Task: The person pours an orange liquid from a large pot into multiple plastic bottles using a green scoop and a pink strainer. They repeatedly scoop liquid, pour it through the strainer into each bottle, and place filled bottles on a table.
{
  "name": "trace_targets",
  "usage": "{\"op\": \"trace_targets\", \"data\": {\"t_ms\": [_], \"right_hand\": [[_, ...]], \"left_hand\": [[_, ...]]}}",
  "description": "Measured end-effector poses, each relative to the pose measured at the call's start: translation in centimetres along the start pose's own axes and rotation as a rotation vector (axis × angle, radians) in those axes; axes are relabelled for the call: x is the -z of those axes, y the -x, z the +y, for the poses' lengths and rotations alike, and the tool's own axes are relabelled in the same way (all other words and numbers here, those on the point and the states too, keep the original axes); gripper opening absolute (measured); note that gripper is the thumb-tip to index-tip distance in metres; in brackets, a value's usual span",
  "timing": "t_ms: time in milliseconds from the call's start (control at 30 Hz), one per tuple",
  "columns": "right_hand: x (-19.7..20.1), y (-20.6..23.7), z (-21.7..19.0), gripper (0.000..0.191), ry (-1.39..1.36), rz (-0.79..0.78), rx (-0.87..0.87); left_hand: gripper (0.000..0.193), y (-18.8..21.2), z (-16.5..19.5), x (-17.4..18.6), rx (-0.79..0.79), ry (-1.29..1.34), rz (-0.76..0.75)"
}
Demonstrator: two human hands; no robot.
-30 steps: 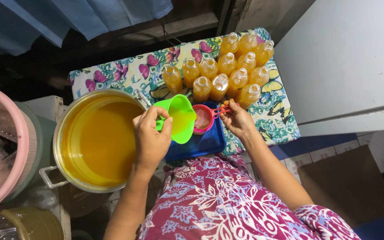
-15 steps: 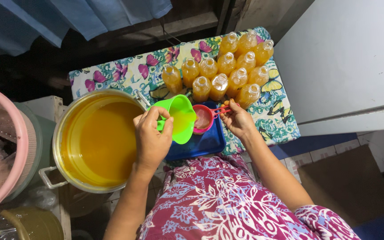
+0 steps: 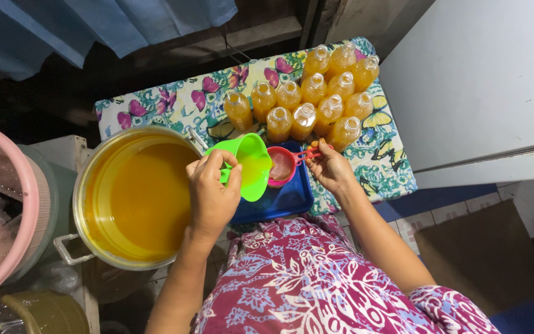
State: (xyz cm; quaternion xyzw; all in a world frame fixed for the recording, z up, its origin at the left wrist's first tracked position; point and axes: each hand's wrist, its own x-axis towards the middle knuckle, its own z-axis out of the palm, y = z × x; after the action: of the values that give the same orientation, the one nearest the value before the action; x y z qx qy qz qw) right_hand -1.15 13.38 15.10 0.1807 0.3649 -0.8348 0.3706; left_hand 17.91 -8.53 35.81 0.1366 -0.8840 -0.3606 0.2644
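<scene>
Tilting toward the red funnel point(image 3: 281, 166), a green jug point(image 3: 250, 166) is gripped by its handle in the left hand point(image 3: 212, 196), fingers clenched around it. The funnel's handle is pinched between the fingertips of the right hand point(image 3: 330, 168). Jug and funnel are held over a blue tray point(image 3: 282, 201) at the near edge of a flowered tablecloth point(image 3: 174, 105). Filled orange bottles point(image 3: 316, 93) are clustered just behind the tray, uncapped. A large metal pot point(image 3: 132, 198) of orange liquid is set left of the tray, beside a pink basket point(image 3: 1, 204).
</scene>
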Motion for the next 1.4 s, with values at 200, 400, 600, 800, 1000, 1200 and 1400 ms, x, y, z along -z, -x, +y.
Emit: {"op": "trace_targets", "data": {"t_ms": [200,400,600,800,1000,1200,1400], "right_hand": [[0.05,0.04,0.04,0.026,0.009,-0.005,0.003],[0.03,0.12,0.2,0.025,0.001,-0.002,0.003],[0.0,0.15,0.22,0.025,-0.004,-0.006,-0.002],[-0.09,0.19,0.16,0.025,-0.016,-0.015,-0.002],[-0.03,0.3,0.19,0.025,-0.019,-0.023,-0.003],[-0.05,0.27,0.22,0.025,-0.024,-0.036,-0.002],[-0.03,0.23,0.24,0.025,-0.019,-0.035,-0.003]], "left_hand": [[0.013,-0.01,0.06,-0.05,-0.02,-0.006,-0.014],[0.013,-0.04,0.09,-0.09,-0.052,-0.006,-0.007],[0.013,0.01,0.17,-0.06,-0.03,-0.019,-0.02],[0.013,0.05,0.21,-0.12,-0.046,-0.018,-0.02],[0.014,0.07,0.09,-0.3,-0.054,-0.032,-0.023],[0.015,0.16,0.14,-0.34,-0.07,-0.033,-0.027],[0.015,0.13,0.12,-0.48,-0.082,-0.044,-0.021]]}}
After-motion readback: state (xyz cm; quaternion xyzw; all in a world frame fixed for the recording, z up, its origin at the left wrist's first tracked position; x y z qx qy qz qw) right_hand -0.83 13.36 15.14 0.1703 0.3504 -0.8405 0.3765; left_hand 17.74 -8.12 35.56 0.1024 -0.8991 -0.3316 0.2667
